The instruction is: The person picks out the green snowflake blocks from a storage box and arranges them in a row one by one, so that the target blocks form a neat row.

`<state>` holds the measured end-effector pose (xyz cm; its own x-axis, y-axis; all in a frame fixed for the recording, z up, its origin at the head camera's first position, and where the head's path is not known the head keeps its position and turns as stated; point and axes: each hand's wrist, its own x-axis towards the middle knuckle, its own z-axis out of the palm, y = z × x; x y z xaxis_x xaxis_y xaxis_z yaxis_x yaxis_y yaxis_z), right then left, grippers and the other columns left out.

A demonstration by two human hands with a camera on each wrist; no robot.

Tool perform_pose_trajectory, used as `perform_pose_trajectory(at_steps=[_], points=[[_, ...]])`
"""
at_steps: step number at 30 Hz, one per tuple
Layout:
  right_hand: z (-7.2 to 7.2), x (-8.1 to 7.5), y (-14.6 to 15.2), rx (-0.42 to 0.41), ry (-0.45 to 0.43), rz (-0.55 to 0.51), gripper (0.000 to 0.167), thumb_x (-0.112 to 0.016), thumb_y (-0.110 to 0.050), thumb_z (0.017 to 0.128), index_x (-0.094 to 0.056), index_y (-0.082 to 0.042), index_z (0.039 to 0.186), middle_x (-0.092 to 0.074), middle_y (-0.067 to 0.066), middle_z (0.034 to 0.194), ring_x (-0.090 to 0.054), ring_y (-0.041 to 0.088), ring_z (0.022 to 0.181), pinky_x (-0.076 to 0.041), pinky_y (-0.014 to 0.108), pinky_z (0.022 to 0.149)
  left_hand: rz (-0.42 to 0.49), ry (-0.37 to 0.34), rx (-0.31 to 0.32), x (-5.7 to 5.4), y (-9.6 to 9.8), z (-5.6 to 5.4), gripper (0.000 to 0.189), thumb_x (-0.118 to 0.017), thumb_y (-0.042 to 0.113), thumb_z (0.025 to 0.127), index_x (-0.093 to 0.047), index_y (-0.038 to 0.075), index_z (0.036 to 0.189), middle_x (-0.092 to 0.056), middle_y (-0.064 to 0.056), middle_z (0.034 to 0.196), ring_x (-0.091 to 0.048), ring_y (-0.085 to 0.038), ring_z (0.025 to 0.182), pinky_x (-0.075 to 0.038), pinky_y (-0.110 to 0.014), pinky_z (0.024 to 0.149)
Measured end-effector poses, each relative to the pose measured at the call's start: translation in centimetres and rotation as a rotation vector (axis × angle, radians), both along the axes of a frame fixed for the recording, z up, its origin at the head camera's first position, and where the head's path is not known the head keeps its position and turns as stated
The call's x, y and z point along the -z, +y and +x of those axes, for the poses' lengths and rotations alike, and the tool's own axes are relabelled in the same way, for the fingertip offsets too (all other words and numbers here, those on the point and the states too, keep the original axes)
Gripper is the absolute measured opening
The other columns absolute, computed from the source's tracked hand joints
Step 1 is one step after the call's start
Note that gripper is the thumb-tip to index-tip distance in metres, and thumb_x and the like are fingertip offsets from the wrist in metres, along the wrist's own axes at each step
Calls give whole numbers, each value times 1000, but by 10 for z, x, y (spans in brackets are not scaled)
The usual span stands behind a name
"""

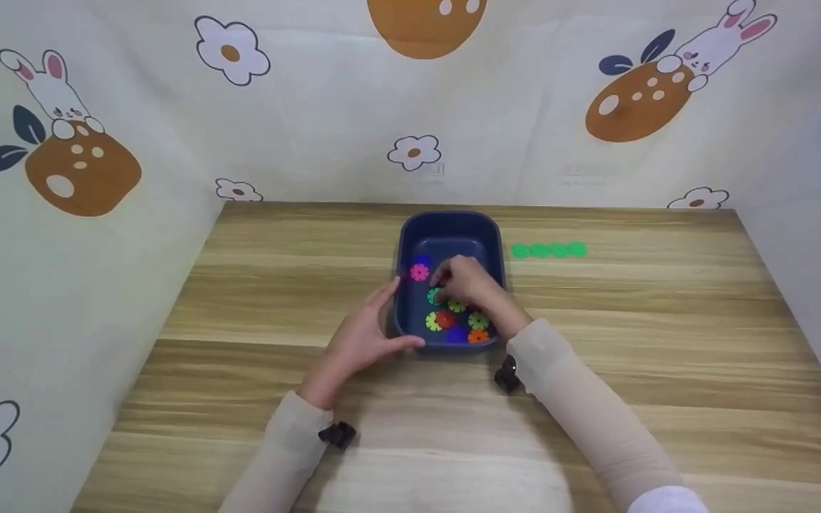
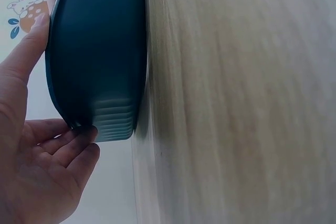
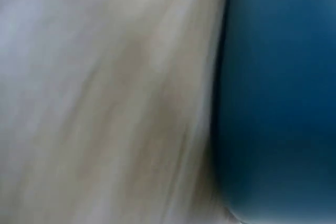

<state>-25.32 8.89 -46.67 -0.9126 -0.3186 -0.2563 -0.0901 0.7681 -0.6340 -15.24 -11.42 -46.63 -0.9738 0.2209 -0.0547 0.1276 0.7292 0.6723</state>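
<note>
A dark blue plastic box stands on the table with several small notched plastic discs lying in it. My left hand holds the box at its near left corner; in the left wrist view the thumb and curled fingers touch its rim. My right hand reaches into the box over the right side, fingers bent down around a green notched disc, which they partly cover. Nearby lie a pink disc, a red disc and an orange disc. The right wrist view shows only the blurred box wall.
Right of the box, several green discs lie in a joined row on the wooden table. A printed cloth forms walls at the back and both sides. Each sleeve carries a small black device near the wrist.
</note>
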Motion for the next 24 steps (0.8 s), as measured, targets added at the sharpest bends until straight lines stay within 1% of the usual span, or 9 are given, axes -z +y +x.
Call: perform_pose_trajectory(at_steps=[3,7,10,13,14,18,20,24], points=[[-1,-1,1,-12,-10,3,17,-83,-8,79,-76,-9,95,-69,5,90,-56,16,79,-48,25,70,-2,1,2,0,0,-1,106,-84,53,73,-30,20,158,-32,-15,162,-37,-36,147,-37,-55,117],[-1,-1,1,-25,-11,5,17,-84,-8,77,-75,-8,92,-67,4,85,-56,15,76,-47,24,66,1,1,-1,1,0,-1,106,-84,53,73,-29,21,158,-33,-15,162,-36,-36,147,-36,-55,118],[-1,-1,1,-48,22,7,18,-85,-8,76,-74,-8,90,-68,4,83,-56,14,75,-47,23,66,4,19,1,1,0,-1,106,-85,52,72,-31,20,158,-34,-16,161,-37,-36,147,-36,-54,118],[-2,-2,2,-50,43,-13,17,-85,-8,76,-73,-9,88,-68,4,83,-57,14,74,-47,23,65,8,34,7,0,0,0,106,-86,51,72,-32,19,157,-35,-16,161,-36,-36,147,-35,-54,118],[-2,-2,2,-46,40,-24,17,-85,-8,76,-73,-9,87,-69,4,82,-57,14,73,-47,23,65,10,36,10,0,0,0,106,-86,51,72,-32,19,157,-35,-16,161,-36,-36,147,-35,-54,119],[-2,-3,4,-15,-25,-84,13,-84,-7,77,-74,-9,84,-68,2,78,-58,13,70,-48,22,62,8,12,11,-1,1,0,106,-85,52,72,-30,20,158,-33,-15,162,-34,-36,148,-34,-55,119],[-1,-4,4,-6,-48,-105,10,-83,-7,78,-75,-10,84,-68,1,77,-58,13,68,-48,22,60,2,11,10,0,1,0,106,-85,52,72,-30,20,158,-33,-15,162,-34,-36,148,-34,-55,119],[-1,-7,3,0,-44,-149,4,-80,-10,82,-76,-9,84,-70,2,79,-58,13,68,-48,22,60,-8,12,-2,0,0,-2,106,-86,51,72,-31,21,158,-33,-15,162,-35,-35,148,-34,-55,119]])
